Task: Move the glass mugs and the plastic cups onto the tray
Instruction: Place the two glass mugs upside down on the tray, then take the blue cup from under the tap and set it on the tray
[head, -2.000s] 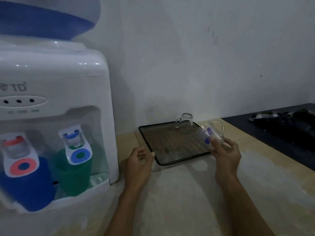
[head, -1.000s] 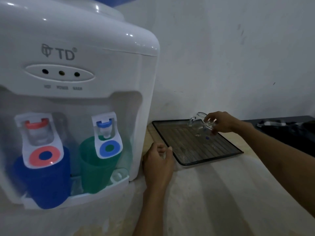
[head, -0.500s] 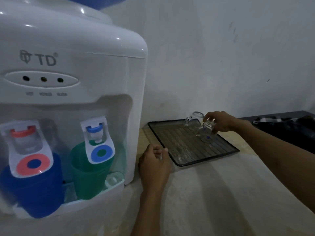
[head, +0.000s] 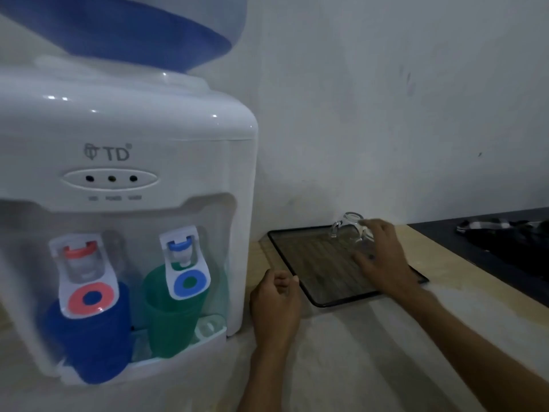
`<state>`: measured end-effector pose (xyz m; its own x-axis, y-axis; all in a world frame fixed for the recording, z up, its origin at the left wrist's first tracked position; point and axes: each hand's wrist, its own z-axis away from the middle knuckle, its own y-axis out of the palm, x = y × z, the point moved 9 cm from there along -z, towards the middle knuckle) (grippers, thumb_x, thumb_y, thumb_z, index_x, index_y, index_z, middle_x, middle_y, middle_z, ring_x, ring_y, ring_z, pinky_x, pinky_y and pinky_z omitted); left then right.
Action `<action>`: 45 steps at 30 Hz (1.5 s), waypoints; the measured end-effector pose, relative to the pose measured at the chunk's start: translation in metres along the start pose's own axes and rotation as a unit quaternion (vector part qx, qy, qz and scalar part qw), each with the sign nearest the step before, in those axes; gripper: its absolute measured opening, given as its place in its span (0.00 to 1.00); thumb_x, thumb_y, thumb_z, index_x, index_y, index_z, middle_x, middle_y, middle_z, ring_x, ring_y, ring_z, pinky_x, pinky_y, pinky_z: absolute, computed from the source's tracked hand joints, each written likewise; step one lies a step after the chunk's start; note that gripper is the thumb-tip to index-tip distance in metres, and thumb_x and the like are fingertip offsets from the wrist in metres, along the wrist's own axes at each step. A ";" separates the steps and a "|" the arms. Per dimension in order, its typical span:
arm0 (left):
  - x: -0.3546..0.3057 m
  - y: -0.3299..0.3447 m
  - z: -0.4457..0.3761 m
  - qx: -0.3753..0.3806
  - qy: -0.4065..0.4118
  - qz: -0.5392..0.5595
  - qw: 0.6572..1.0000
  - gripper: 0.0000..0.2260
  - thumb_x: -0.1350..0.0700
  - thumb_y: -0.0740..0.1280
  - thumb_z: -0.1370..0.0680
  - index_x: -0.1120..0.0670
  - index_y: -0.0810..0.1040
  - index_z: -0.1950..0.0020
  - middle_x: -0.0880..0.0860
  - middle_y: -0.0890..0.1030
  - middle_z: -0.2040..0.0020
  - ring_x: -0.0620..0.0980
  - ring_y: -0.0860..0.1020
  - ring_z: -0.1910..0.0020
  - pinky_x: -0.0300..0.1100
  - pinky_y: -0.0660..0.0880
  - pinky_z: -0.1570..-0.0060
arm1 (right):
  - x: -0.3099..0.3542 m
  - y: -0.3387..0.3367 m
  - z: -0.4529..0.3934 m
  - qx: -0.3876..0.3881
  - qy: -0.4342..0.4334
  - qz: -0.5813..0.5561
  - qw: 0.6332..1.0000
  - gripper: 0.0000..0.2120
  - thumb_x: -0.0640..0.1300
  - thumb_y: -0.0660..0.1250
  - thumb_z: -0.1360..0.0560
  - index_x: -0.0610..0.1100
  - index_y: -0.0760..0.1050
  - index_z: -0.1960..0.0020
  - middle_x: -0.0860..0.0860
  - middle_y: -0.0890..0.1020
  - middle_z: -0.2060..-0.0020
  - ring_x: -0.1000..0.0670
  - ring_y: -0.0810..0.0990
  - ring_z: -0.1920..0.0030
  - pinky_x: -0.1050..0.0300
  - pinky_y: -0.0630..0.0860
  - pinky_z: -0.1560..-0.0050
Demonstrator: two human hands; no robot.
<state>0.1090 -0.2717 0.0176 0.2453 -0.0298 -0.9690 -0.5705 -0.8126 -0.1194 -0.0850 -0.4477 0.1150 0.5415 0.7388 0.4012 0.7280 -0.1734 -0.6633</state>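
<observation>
A black mesh tray lies on the counter by the wall. One clear glass mug stands upside down at its back edge. My right hand reaches over the tray, fingers and thumb wrapped round a second glass mug with blue dots. That mug is mostly hidden by the hand and sits low on the mesh beside the first. My left hand rests loosely curled at the tray's near left corner, holding nothing. A blue plastic cup and a green plastic cup stand under the dispenser taps.
A white water dispenser with a blue bottle fills the left side. The wall runs close behind the tray. A dark surface with black and white items borders the pale counter on the right.
My right hand has lowered the dotted mug onto the tray next to the first mug and drawn a little nearer. My left hand has stayed at the tray corner. The view shifted.
</observation>
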 end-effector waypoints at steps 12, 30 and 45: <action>-0.009 -0.007 0.014 0.004 0.028 -0.027 0.999 0.01 0.53 0.72 0.22 0.47 0.81 0.51 0.44 0.84 0.55 0.42 0.82 0.53 0.39 0.79 0.53 | 0.072 0.050 0.091 0.000 -0.068 -0.147 0.987 0.22 0.48 0.70 0.23 0.47 0.74 0.30 0.49 0.72 0.31 0.49 0.72 0.30 0.46 0.74 0.32; -0.070 -0.064 0.106 -0.128 0.227 -0.225 0.939 0.12 0.58 0.69 0.24 0.55 0.80 0.41 0.51 0.83 0.46 0.46 0.80 0.47 0.36 0.75 0.42 | 0.090 0.034 0.102 0.020 -0.149 -0.229 0.962 0.16 0.41 0.71 0.23 0.42 0.77 0.37 0.48 0.77 0.42 0.50 0.77 0.41 0.52 0.77 0.40; -0.047 -0.030 0.104 0.022 0.233 -0.400 0.886 0.14 0.47 0.68 0.22 0.50 0.79 0.39 0.48 0.81 0.45 0.47 0.78 0.48 0.40 0.74 0.46 | -0.101 0.026 -0.050 0.210 0.156 0.021 0.965 0.38 0.54 0.76 0.33 0.51 0.70 0.25 0.40 0.76 0.31 0.36 0.78 0.34 0.40 0.76 0.35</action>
<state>0.0331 -0.1860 0.0443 0.8764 0.3001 -0.3766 -0.0952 -0.6586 -0.7465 -0.0998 -0.5594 0.0891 0.7143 0.4934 0.4963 0.5041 0.1292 -0.8539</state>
